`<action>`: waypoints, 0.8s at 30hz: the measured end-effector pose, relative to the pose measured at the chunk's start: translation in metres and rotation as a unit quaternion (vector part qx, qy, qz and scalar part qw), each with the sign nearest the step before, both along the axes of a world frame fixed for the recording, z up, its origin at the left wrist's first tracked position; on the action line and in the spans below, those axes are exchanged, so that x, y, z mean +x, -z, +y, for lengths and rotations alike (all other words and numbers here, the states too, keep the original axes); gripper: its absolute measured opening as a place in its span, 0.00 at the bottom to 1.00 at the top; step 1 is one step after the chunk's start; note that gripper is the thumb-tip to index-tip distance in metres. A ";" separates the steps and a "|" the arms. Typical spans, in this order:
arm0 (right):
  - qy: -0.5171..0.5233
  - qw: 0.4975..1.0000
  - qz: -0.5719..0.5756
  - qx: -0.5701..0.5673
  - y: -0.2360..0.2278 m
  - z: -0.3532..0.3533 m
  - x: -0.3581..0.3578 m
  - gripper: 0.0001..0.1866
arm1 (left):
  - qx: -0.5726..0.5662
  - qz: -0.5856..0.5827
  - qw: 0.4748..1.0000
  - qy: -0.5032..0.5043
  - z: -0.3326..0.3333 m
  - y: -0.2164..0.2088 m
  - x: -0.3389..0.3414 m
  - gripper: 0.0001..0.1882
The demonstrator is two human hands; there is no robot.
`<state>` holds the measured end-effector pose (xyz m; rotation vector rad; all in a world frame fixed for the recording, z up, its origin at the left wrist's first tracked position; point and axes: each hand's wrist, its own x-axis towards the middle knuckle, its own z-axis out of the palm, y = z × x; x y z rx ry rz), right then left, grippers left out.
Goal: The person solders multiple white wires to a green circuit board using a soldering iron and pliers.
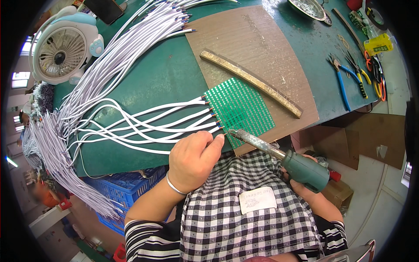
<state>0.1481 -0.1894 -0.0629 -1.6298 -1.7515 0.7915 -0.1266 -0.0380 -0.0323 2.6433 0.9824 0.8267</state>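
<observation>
My left hand [194, 158] is closed, thumb and forefinger pinching the end of a white cable at the near left edge of a green perforated circuit board [244, 107]. Several other white cables [161, 106] run to that same edge, their stripped wire ends lying on it. In my right hand [301, 189] is a soldering iron [305, 171] with a green handle, gripped from below. Its metal tip points left and lies at the board's near left corner, close to my left fingertips. The exact contact at the tip is too small to tell.
The board lies on a brown sheet [279, 56] beside a long worn bar [251, 81]. A large cable bundle [126, 48] covers the left of the green table, near a fan [61, 54]. Pliers [342, 85] and a metal dish [307, 8] are on the right. A blue crate [126, 190] stands below.
</observation>
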 end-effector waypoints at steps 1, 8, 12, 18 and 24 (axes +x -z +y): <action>-0.014 0.999 -0.028 0.017 0.003 -0.002 0.002 0.12 | -0.008 0.003 1.000 0.000 0.000 -0.001 0.000 0.14; 0.075 0.900 0.413 -0.117 -0.018 0.014 -0.007 0.19 | -0.083 -0.038 0.996 -0.027 0.001 0.003 0.000 0.15; 0.107 0.908 0.397 -0.078 -0.023 0.020 -0.015 0.27 | -0.112 -0.066 0.991 -0.022 0.004 0.002 0.000 0.17; 0.096 0.907 0.409 -0.037 -0.019 0.023 -0.011 0.24 | -0.123 -0.006 0.992 0.013 0.003 -0.003 -0.003 0.20; 0.109 0.874 0.474 0.006 -0.035 0.058 -0.015 0.31 | -0.102 -0.012 0.995 0.017 0.003 0.000 -0.003 0.18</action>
